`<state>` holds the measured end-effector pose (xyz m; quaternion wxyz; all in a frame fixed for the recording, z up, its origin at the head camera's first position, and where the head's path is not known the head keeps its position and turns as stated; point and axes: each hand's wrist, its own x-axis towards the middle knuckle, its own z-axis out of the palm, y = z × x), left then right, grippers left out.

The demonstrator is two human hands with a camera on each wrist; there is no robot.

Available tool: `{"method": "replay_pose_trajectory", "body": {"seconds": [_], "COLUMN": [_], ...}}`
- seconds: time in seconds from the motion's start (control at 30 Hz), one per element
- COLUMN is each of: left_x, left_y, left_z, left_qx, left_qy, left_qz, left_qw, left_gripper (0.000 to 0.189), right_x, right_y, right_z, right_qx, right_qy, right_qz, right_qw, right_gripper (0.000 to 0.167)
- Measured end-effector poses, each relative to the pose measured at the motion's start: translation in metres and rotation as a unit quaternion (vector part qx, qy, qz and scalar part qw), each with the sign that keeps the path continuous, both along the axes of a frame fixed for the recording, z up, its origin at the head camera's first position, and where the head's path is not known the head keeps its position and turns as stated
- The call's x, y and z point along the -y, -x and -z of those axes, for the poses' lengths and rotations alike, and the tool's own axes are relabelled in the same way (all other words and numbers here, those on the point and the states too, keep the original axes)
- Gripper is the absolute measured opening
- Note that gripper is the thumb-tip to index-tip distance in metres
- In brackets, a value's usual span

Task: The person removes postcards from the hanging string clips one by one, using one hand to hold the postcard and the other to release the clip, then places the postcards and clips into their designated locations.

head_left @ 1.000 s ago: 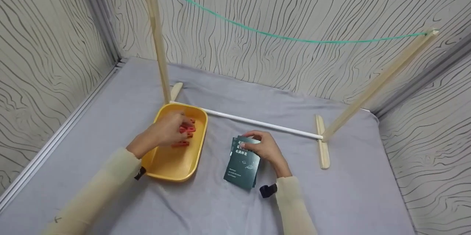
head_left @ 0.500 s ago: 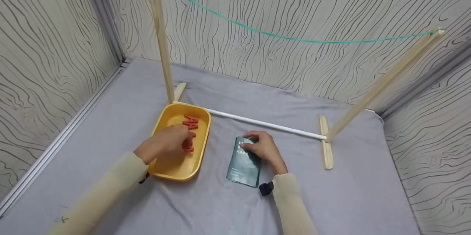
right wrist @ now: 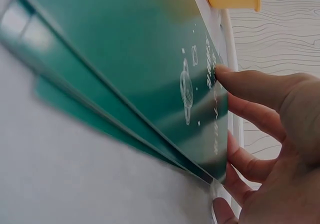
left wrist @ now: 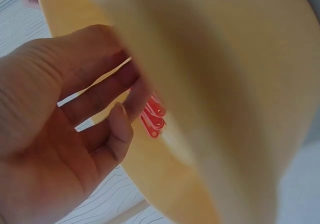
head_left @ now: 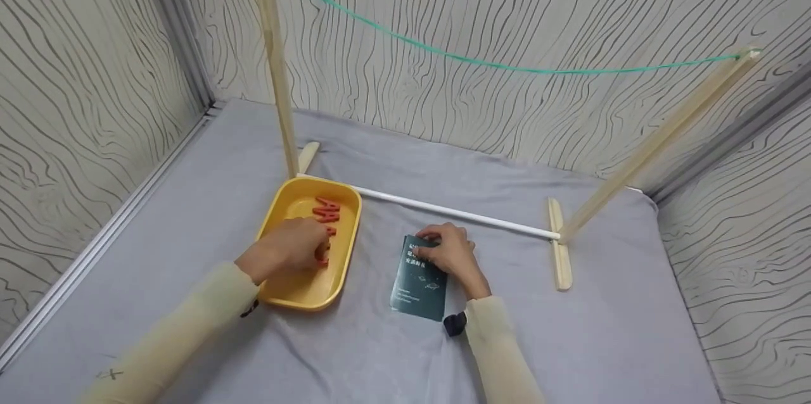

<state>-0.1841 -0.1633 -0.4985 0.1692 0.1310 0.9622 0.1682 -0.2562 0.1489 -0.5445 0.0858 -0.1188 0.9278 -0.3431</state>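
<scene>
My left hand (head_left: 288, 247) reaches down into the yellow tray (head_left: 355, 220), over a row of red clothespins (head_left: 326, 209). In the left wrist view the tray's wall hides my left fingertips, so I cannot tell whether they pinch one; several clothespins (left wrist: 154, 118) show just past the fingers. My right hand (head_left: 455, 257) holds a small stack of dark green printed cards (head_left: 418, 293) by the upper end. In the right wrist view the thumb presses on the top card (right wrist: 150, 59), with fingers at the edge and underneath; the cards fan slightly apart at the far end.
Behind the tray stands a frame with two wooden posts (head_left: 279, 75) (head_left: 659, 144), joined low down by a white rod (head_left: 443, 211). A green string (head_left: 469, 61) sags between the post tops. Grey cloth (head_left: 608, 328) covers the table, and patterned panels (head_left: 507, 5) enclose it.
My left hand has moved from the far clothespins toward the near end of the row. The cards in my right hand have come into a neater stack.
</scene>
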Motion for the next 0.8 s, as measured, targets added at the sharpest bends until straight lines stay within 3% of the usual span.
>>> {"method": "replay_pose_trajectory", "body": {"seconds": [0.43, 0.8], "left_x": [-0.0027, -0.0031], "left_y": [0.0019, 0.001], "left_z": [0.0087, 0.0082], "left_qx": [-0.019, -0.023], "left_qy": [0.017, 0.011], "left_qz": [0.002, 0.004], "left_qw": [0.9997, 0.9997], "left_gripper": [0.006, 0.003], "right_x": [0.0021, 0.0016], "right_y": [-0.0038, -0.0033], "right_z": [0.0032, 0.0058], "right_qx": [-0.019, -0.028], "right_qy": [-0.016, 0.003], "right_qz": [-0.002, -0.011], "right_qw": [0.9997, 0.9995], "right_gripper": [0.023, 0.021]}}
